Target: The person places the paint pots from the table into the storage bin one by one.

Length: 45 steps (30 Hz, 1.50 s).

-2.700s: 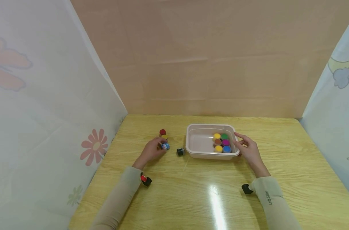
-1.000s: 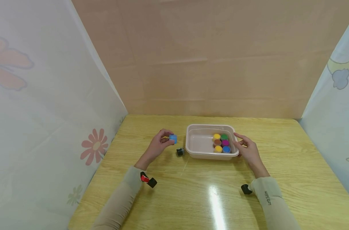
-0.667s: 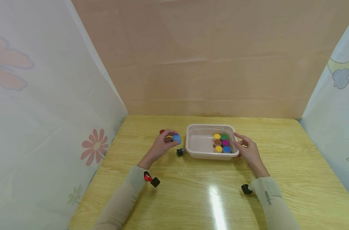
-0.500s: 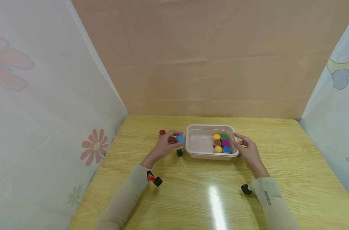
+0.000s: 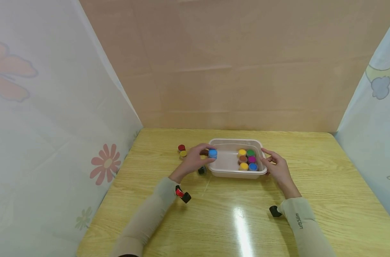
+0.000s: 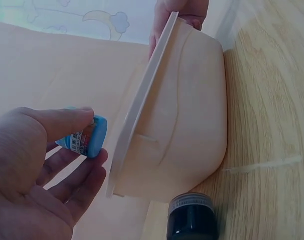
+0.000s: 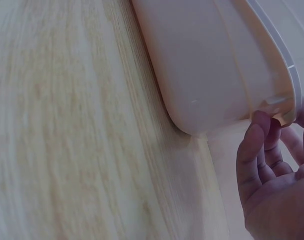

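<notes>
My left hand point(image 5: 195, 159) pinches a small paint jar point(image 5: 212, 154) with a light blue lid. It is at the left rim of a pale pink plastic tub point(image 5: 225, 171). In the left wrist view the jar point(image 6: 87, 136) shows a printed label, and thumb and fingertips grip it. My right hand point(image 5: 278, 171) holds the tub's right rim; in the right wrist view its fingers point(image 7: 254, 140) curl at the rim from outside. Inside the tub's right half stand several jars with yellow, green, brown, purple and blue lids, such as a purple-lidded jar point(image 5: 251, 160).
Left of the tub, a red-lidded jar point(image 5: 181, 147) and a yellow-lidded jar point(image 5: 183, 154) stand on the wooden table point(image 5: 214, 214). A dark jar point(image 6: 191, 217) lies close to the tub's near left corner. Fabric walls enclose the back and sides.
My left hand has picked up the light blue jar from beside the yellow-lidded one and carried it right to the tub's left rim. My right hand stays on the tub.
</notes>
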{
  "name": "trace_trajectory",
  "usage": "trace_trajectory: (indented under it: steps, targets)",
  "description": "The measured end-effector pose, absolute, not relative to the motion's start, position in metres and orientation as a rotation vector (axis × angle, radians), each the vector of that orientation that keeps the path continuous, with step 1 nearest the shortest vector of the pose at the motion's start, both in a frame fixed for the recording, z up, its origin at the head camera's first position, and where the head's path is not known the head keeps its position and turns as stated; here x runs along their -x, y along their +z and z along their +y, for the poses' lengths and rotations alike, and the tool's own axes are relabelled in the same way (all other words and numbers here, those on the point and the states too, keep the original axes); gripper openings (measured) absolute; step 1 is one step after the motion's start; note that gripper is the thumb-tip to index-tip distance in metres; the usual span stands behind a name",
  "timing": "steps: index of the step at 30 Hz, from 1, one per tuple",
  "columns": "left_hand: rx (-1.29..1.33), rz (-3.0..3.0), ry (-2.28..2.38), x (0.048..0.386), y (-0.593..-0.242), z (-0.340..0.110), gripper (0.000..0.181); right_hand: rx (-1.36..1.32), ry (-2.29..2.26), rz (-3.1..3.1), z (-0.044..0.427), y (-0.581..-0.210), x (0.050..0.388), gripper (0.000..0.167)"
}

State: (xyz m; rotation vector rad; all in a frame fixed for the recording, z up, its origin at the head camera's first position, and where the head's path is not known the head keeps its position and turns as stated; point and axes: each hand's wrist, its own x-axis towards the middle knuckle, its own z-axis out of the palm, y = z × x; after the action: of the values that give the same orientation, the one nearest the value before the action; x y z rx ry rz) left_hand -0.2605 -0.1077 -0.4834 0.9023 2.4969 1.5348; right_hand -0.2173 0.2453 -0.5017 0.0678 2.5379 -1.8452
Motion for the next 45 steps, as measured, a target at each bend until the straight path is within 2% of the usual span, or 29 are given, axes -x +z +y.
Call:
trace_trajectory:
  steps: [5,15,26,34,45]
  targets:
    - [-0.919,2.582,1.431,0.266,-0.483,-0.097,0.041,-0.058,-1.850,2.559,0.247,-0.519,0.226,0.055]
    - [-1.049,2.625,1.309,0.278,-0.481,-0.062,0.039,-0.067,-1.883,2.550,0.249,-0.519,0.223,0.055]
    - [-1.038,2.701,1.084,0.294,-0.477,-0.036,0.041,-0.040,-1.911,2.509,0.241,-0.494,0.211,0.054]
    - [-1.014,2.736,0.993,0.308,-0.477,-0.026,0.040,-0.042,-1.890,2.541,0.250,-0.519,0.224,0.056]
    - [-1.009,2.787,0.817,0.316,-0.482,-0.012,0.035,-0.074,-1.861,2.542,0.251,-0.522,0.226,0.057]
